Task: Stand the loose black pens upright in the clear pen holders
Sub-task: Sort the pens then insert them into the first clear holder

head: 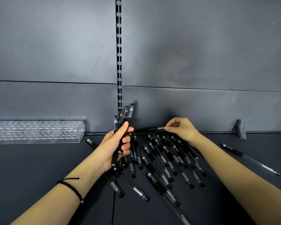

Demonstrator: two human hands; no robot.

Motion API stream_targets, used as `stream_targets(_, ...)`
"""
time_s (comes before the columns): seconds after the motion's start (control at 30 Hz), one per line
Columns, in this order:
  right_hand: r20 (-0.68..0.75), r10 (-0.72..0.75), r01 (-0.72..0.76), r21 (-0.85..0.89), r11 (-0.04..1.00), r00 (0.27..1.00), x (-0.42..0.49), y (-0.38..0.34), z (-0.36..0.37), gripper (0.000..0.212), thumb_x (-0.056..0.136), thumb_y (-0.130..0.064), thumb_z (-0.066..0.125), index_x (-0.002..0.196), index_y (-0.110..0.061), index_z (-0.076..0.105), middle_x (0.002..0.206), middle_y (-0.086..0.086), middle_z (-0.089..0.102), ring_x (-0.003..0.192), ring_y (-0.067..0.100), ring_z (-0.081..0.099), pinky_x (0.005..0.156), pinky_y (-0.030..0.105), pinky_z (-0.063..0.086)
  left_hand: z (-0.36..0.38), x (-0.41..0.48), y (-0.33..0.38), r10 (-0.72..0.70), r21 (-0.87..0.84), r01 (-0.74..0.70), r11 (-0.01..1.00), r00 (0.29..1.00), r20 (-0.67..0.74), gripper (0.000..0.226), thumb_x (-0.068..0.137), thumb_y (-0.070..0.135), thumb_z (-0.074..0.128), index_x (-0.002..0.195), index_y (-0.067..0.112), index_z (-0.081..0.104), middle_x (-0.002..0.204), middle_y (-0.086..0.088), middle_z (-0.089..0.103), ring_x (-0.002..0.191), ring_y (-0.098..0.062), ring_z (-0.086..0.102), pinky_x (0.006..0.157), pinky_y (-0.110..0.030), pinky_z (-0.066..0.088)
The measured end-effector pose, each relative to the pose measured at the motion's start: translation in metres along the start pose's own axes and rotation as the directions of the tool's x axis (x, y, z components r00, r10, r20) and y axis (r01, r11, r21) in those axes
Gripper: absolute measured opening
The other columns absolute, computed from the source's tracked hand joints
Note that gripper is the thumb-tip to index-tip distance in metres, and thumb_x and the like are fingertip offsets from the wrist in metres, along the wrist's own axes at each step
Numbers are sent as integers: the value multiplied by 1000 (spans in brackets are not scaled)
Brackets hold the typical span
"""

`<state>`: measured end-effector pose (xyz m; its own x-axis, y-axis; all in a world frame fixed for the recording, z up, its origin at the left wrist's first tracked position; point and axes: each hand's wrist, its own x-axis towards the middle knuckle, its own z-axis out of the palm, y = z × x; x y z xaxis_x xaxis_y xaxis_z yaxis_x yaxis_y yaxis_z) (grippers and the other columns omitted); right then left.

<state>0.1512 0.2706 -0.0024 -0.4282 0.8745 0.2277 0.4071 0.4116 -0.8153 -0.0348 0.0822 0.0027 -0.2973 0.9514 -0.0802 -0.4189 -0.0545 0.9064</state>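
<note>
We're in the gathering step right now, nothing is standing in a holder yet. Our left hand [118, 143] is closed around a bunch of black pens [122, 127], held more or less upright. Our right hand [181, 127] has its fingertips pinched on one more pen [150, 129] lying along the back edge of the shelf [39, 168]. The loose pile [167, 158] sits mid-shelf, with a stray pen [250, 158] toward the right edge. The clear pen holders [34, 132] wait by the back-left corner, seemingly empty. Next we'd guess: lift that pen, add it to the bunch, carry everything left. Barrel labels are too blurry to read.
</note>
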Motion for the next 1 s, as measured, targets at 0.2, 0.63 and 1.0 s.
stream_targets(0.2,-210,51,103,661,743,976,-15,-44,-7,14,91,-4,62,96,-17,59,81,0,67,63,7,66,62,18,54,4,-4,-2,-19,9,19,1000,999,39,14,93,17,60,104,9,63,67,-1,60,54,-12,57,47,-22,47)
stream_targets(0.63,38,-186,139,523,841,982,-44,-71,27,8,88,-8,67,94,-13,69,82,2,72,70,5,63,63,20,50,30,-27,-9,-160,-38,176,984,950,267,24,95,29,54,107,8,56,94,-12,74,68,-19,70,55,-27,57)
stream_targets(1.0,210,-318,209,419,884,924,-55,-72,26,35,98,-15,53,132,-23,56,126,-13,63,114,-2,58,88,23,53,26,-27,-5,-198,43,194,980,947,252,34,78,42,62,95,14,53,51,5,32,33,-5,28,32,-17,25)
